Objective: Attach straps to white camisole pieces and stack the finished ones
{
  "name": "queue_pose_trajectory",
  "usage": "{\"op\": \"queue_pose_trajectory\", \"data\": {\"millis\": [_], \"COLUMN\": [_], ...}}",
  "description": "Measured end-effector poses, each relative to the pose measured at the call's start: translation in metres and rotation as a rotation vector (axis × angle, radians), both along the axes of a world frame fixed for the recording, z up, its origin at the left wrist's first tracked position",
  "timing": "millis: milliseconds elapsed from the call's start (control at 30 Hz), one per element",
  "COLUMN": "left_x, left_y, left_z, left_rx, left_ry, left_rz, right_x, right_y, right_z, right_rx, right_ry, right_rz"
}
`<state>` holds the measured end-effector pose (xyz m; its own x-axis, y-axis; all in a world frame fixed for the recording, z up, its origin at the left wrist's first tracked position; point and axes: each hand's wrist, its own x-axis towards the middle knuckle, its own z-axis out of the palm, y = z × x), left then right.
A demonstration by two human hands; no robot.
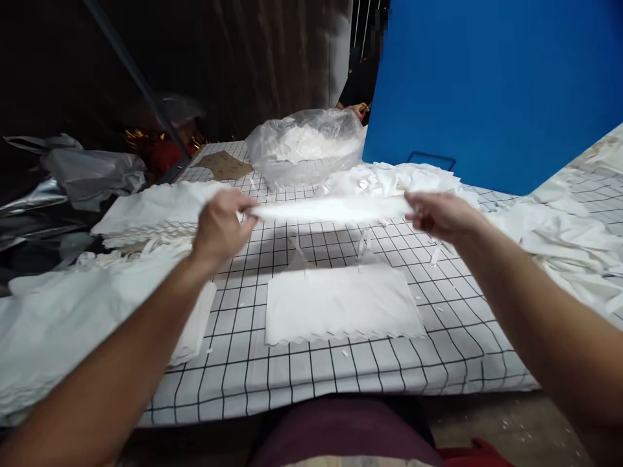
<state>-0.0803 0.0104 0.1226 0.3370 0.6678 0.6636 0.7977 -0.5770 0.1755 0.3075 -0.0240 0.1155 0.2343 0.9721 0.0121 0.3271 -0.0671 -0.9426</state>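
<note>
A piece of white fabric point(331, 209) is stretched between my two hands above the table, blurred by motion. My left hand point(224, 224) pinches its left end, and my right hand point(433, 211) grips the right end. Below and nearer to me, a flat rectangular white cloth piece point(341, 303) with a scalloped front edge lies on the checked tablecloth point(321, 373). Clear plastic strips point(364, 243) stand or lie just behind that piece.
White fabric stacks point(63, 324) cover the left side, and a loose white heap point(579, 240) lies at right. Behind are a clear plastic bag point(306, 152) of white pieces and a blue board point(487, 91). Another person's hand point(357, 110) holds scissors at the back.
</note>
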Motion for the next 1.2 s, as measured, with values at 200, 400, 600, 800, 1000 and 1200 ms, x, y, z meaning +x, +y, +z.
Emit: {"op": "queue_pose_trajectory", "data": {"millis": [200,400,600,800,1000,1200], "left_x": [-0.008,-0.016,-0.025,-0.034,-0.037,-0.039], "left_y": [-0.07,-0.092,-0.114,-0.124,-0.135,-0.138], "left_z": [-0.096,-0.091,-0.111,-0.111,-0.121,-0.124], "left_rx": [-0.272,-0.217,-0.255,-0.321,-0.323,-0.321], "left_ry": [0.116,0.169,0.22,0.143,0.196,0.205], "left_rz": [-0.183,-0.204,-0.284,-0.28,-0.262,-0.253], "right_x": [0.007,0.006,0.0,0.006,-0.003,-0.005], "right_y": [-0.083,-0.117,-0.137,-0.149,-0.161,-0.163], "right_z": [-0.087,-0.094,-0.101,-0.107,-0.111,-0.111], "right_rx": [-0.431,-0.428,-0.541,-0.493,-0.527,-0.507], "right_ry": [0.338,0.221,0.087,0.062,-0.068,-0.238], "right_rz": [-0.066,0.03,0.021,0.045,0.019,-0.009]}}
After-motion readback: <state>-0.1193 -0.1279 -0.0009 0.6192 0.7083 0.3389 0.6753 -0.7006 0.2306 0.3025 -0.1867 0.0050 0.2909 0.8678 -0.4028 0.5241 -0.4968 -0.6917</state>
